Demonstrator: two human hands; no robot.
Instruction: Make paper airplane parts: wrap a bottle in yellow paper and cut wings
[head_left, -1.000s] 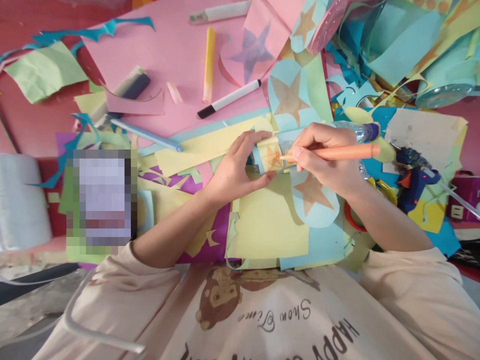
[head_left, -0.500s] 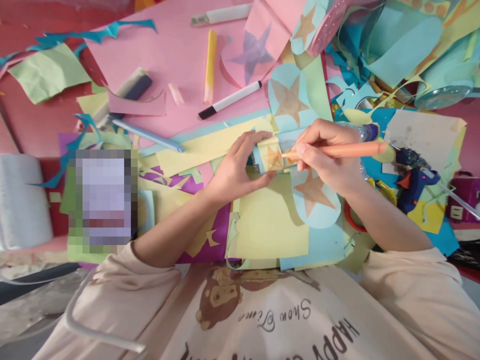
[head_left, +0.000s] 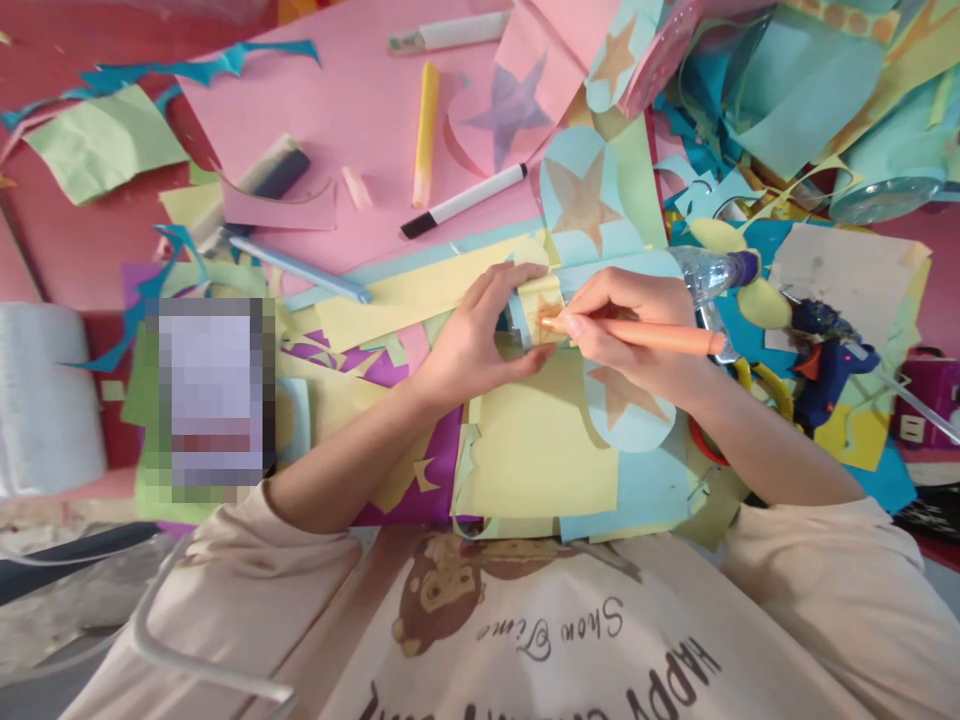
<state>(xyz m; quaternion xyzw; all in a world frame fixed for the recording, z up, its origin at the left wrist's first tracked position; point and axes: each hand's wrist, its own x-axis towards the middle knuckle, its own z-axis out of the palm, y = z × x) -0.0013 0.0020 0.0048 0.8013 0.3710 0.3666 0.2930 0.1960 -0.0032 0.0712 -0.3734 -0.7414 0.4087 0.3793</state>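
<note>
My right hand [head_left: 637, 315] pinches an orange marker [head_left: 675, 338], its tip on an orange star drawn on a yellow paper band [head_left: 532, 300]. The band wraps the left end of a plastic bottle [head_left: 701, 275] lying on its side, partly covered in light blue paper. With thumb and fingers on opposite sides, my left hand [head_left: 469, 345] grips that end. Blue rounded paper wings with orange stars stick out on both sides, the upper wing [head_left: 581, 195] and the lower wing [head_left: 630, 408]. Yellow paper petals [head_left: 763, 305] surround the purple cap [head_left: 742, 268].
A black-and-white marker [head_left: 465, 202], a yellow marker [head_left: 424, 135] and a light blue pen [head_left: 300, 270] lie beyond my hands. At right are a blue glue gun [head_left: 832, 370] and yellow-and-red scissors [head_left: 772, 385]. A blurred-out rectangular object [head_left: 211, 390] lies left, among paper scraps.
My right hand has shifted slightly left and down, and the marker tip has moved left over the star. More of the bottle's neck shows. My left hand keeps its grip.
</note>
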